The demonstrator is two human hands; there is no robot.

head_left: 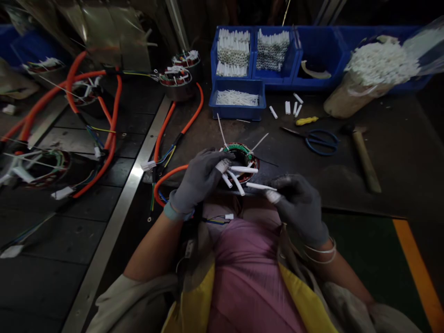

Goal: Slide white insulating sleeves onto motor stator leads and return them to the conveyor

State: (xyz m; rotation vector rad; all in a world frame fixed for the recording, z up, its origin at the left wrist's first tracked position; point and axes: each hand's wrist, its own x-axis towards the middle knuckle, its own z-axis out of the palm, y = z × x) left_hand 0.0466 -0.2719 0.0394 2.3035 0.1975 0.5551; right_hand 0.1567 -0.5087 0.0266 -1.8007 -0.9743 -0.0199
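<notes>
**Right hand (pixel 298 203) pinches a white sleeve (pixel 261 186) beside a wound stator (pixel 241 159)**

At lower center, the gray-gloved right hand has its thumb and fingertips pressed together on the near end of the sleeve, which points left toward the stator. The gloved left hand (pixel 197 180) is curled, its fingers closed over the stator's near edge. The stator lies flat on the bench just above the hands, its green and copper windings partly hidden. Several short white tubes (pixel 239 169) fan out from it, and thin white cable ties (pixel 222 130) stick up from its rim. An orange cable (pixel 169 178) loops beside the left wrist.

To the right lie blue-handled scissors (pixel 321 141), a yellow-handled screwdriver (pixel 307 120) and a wooden-handled hammer (pixel 364 157). Loose white tubes (pixel 287 107) sit above them, beside a blue tray of cable ties (pixel 237 111). Blue bins (pixel 274 78) packed with white tubes line the top center, and a bulging sack (pixel 360 95) stands at upper right. Beyond a metal strip (pixel 114 212), more stators (pixel 176 83) with orange cables (pixel 114 138) lie at left.
</notes>
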